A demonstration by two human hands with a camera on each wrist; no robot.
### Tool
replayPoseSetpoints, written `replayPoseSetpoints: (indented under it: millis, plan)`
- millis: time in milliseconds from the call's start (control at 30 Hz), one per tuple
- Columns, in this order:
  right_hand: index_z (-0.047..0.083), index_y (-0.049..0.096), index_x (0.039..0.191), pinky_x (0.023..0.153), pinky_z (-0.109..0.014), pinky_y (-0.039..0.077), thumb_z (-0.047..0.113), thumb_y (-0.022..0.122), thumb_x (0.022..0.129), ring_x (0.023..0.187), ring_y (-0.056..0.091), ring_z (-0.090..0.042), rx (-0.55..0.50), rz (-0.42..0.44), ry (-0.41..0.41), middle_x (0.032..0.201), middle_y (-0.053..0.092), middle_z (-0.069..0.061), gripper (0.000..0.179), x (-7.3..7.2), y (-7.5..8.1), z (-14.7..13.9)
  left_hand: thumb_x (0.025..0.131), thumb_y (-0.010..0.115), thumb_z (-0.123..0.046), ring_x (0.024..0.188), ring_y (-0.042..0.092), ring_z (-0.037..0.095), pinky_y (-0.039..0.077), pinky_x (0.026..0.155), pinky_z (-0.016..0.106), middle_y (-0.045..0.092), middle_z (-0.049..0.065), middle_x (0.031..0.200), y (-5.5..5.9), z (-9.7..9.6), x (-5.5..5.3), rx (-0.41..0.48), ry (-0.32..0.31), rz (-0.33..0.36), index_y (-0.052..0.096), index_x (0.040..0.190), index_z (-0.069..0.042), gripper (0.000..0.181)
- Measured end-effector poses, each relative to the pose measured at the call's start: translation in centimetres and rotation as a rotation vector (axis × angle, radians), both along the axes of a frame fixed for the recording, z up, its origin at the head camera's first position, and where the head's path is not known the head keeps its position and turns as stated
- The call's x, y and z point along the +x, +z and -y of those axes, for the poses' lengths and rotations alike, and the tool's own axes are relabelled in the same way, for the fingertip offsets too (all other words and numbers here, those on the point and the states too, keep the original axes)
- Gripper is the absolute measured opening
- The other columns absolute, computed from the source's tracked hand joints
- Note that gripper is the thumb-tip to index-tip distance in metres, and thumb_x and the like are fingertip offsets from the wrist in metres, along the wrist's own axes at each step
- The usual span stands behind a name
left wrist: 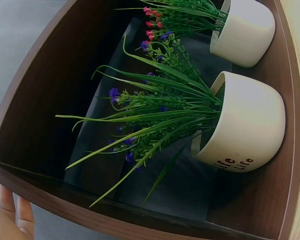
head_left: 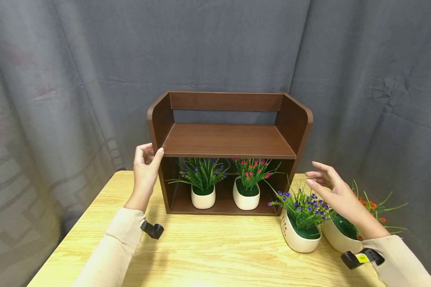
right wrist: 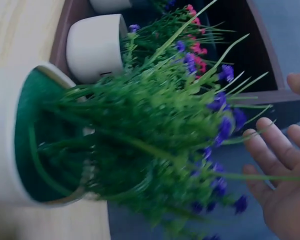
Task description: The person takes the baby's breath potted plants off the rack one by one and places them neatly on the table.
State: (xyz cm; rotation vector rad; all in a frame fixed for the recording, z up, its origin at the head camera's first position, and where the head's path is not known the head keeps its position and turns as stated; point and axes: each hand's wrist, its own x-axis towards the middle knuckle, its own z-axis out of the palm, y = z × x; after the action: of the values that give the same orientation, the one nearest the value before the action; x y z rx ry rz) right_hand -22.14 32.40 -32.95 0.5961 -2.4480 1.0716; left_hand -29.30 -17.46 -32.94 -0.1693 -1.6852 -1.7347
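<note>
The left grip (head_left: 145,175) holds the shelf (head_left: 230,139) by its left side. The right grip (head_left: 335,195), released, hovers by the outer purple plant (head_left: 303,221), which stands on the tabletop (head_left: 208,247) right of the shelf, beside the orange plant (head_left: 339,237). The inner purple plant (head_left: 203,191) and pink plant (head_left: 246,195) stand in its lower level.

Shelf (head_left: 230,139) wood-grained, low sheen; pots (head_left: 203,201) smooth (faintly glossy, ceramic-looking); tabletop (head_left: 208,247) wood-grained; curtain (head_left: 230,48) matt cloth.
</note>
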Motion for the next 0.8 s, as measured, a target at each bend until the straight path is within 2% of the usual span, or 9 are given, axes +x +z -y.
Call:
replayPoseSetpoints:
  millis: [267, 367, 500, 600, 633, 700, 800]
  plan:
    - [0.008, 0.031, 0.153, 0.081, -0.008, 0.039, 0.02, 0.06, 0.103, 0.106, 0.049, 0.009, -0.008, 0.04, -0.064, 0.13, 0.058, -0.022, 0.059, -1.5, 2.0, 1.5, 0.094, 0.071, -0.013, 0.085, 0.049, 0.014, 0.041, 0.07, 0.023, 0.054, -0.004, 0.098, -0.1, 0.1, -0.1, -0.001, -0.005, -0.015, 0.056, 0.118, -0.004, 0.029]
    - [0.007, 0.03, 0.153, 0.081, -0.013, 0.041, 0.025, 0.059, 0.103, 0.109, 0.053, -0.005, -0.013, 0.064, -0.086, 0.132, 0.055, -0.022, 0.06, -2.2, 2.6, 2.0, 0.094, 0.07, -0.014, 0.085, 0.049, 0.014, 0.041, 0.07, 0.023, 0.054, -0.004, 0.098, -0.1, 0.1, -0.2, 0.001, -0.004, -0.015, 0.056, 0.118, -0.003, 0.03]
    - [0.003, 0.025, 0.153, 0.089, -0.04, 0.045, 0.034, 0.056, 0.103, 0.118, 0.051, -0.036, -0.033, 0.112, -0.116, 0.135, 0.048, -0.025, 0.066, -2.9, 3.4, 2.8, 0.095, 0.07, -0.016, 0.086, 0.049, 0.014, 0.041, 0.071, 0.023, 0.053, -0.003, 0.099, -0.1, 0.1, -0.3, -0.002, -0.002, -0.007, 0.056, 0.118, -0.004, 0.03]
    - [0.001, 0.021, 0.153, 0.091, -0.06, 0.041, 0.039, 0.055, 0.103, 0.124, 0.046, -0.048, -0.057, 0.147, -0.127, 0.136, 0.042, -0.028, 0.072, -3.3, 3.9, 3.4, 0.094, 0.071, -0.017, 0.086, 0.05, 0.014, 0.042, 0.071, 0.024, 0.053, -0.003, 0.1, -0.1, 0.1, -0.3, -0.002, -0.005, -0.003, 0.056, 0.118, -0.004, 0.031]
    - [0.0, 0.02, 0.153, 0.091, -0.063, 0.04, 0.04, 0.054, 0.103, 0.125, 0.044, -0.05, -0.062, 0.152, -0.13, 0.137, 0.041, -0.029, 0.073, -3.5, 4.0, 3.5, 0.094, 0.071, -0.017, 0.086, 0.05, 0.014, 0.042, 0.071, 0.024, 0.053, -0.003, 0.1, -0.1, 0.1, -0.3, -0.002, -0.006, -0.003, 0.056, 0.118, -0.004, 0.031]
    - [-0.001, 0.019, 0.153, 0.091, -0.062, 0.039, 0.042, 0.053, 0.103, 0.125, 0.044, -0.05, -0.065, 0.153, -0.144, 0.136, 0.04, -0.03, 0.074, -3.8, 4.2, 3.9, 0.094, 0.071, -0.016, 0.086, 0.05, 0.014, 0.042, 0.071, 0.024, 0.054, -0.004, 0.1, -0.1, 0.1, -0.3, 0.003, -0.009, -0.006, 0.056, 0.119, -0.004, 0.031]
    - [-0.001, 0.022, 0.152, 0.087, -0.052, 0.04, 0.043, 0.053, 0.103, 0.12, 0.046, -0.044, -0.08, 0.145, -0.162, 0.133, 0.042, -0.028, 0.073, -4.4, 4.3, 4.3, 0.094, 0.071, -0.015, 0.086, 0.05, 0.014, 0.042, 0.071, 0.024, 0.054, -0.004, 0.1, -0.2, 0.1, -0.2, 0.01, -0.007, -0.01, 0.055, 0.119, -0.003, 0.032]
